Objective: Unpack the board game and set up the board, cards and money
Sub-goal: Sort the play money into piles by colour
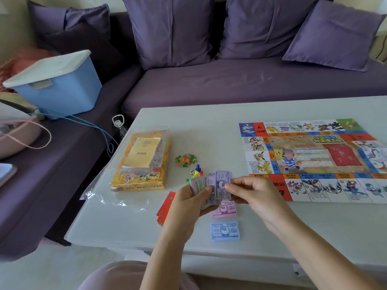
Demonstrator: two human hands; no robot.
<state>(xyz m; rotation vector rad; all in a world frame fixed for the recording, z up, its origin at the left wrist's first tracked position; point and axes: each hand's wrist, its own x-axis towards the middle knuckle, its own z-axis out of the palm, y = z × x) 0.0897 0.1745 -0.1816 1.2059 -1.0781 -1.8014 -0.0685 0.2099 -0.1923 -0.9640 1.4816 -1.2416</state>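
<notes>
White bench (209,126) | board (310,155) cut off right | red cards (165,208) half-hidden behind left hand (188,203) gripping money wad (200,185) | right hand (253,193) pinches one note (223,184) | two laid down: pink pile (225,210), blue pile (225,231)

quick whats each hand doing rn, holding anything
Left hand: grips the stack of play money.
Right hand: pinches the top purple bill of that stack.

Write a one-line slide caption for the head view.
Left hand holds purple play notes, right hand pinches one; pink pile and blue pile lie on the table near the unfolded board.
</notes>
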